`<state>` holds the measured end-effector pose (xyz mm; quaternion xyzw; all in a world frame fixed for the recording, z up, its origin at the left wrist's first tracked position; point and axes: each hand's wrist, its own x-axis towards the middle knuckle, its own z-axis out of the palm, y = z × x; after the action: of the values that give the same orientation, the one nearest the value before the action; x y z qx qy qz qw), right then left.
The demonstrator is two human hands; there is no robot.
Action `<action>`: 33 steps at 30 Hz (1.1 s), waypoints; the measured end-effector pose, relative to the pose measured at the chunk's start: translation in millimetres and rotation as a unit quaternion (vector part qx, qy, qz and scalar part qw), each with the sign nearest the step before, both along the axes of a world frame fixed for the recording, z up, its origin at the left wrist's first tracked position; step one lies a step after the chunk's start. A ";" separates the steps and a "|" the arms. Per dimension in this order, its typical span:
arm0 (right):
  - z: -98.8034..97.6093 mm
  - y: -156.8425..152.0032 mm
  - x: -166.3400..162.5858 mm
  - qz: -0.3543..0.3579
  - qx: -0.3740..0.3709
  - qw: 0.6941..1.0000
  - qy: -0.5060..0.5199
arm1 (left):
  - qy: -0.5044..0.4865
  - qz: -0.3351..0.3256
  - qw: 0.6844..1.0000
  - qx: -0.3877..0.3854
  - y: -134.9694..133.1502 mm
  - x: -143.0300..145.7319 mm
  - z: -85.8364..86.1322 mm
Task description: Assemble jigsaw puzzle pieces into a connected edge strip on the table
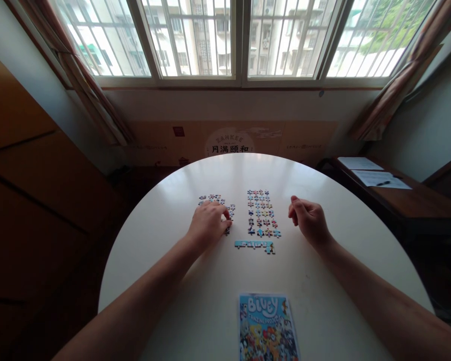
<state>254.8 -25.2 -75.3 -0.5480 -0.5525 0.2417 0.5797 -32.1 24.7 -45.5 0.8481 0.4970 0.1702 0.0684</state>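
My left hand (209, 220) is over a loose cluster of jigsaw puzzle pieces (215, 197) on the round white table (143, 235). Its thumb and index finger close in a pinch at a puzzle piece (227, 231) on the cluster's right side; the palm covers part of the group. Right of this lie spaced rows of puzzle pieces (263, 213). Just below them is a joined strip of light blue pieces (253, 244) with a corner at its right end. My right hand (308, 218) rests on the table beside the rows, curled into a fist, with nothing visible in it.
A colourful Bluey picture sheet (268, 328) lies near the table's front edge. On the right, a dark wooden desk (406, 200) bears papers (379, 179) and a pen (384, 183). Beyond the table are a printed carton panel (263, 140) and barred windows (195, 40).
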 end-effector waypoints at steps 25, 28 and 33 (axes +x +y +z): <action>34.9 -17.9 -4.9 0.223 -0.047 0.972 -0.060 | -0.284 -0.195 0.924 -0.164 -53.5 34.0 -1.8; 35.9 -21.5 -8.7 0.267 -0.097 0.958 -0.028 | -0.301 -0.173 0.922 -0.173 -51.7 32.8 -1.8; 32.2 -25.2 -14.8 0.319 -0.130 0.936 -0.075 | -0.306 -0.164 0.921 -0.178 -51.9 34.3 -2.5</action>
<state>240.0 -50.4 -43.1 -0.4304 -0.7035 0.4421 0.3527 2.1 -27.2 -48.0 0.7981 0.3283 0.3168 0.3935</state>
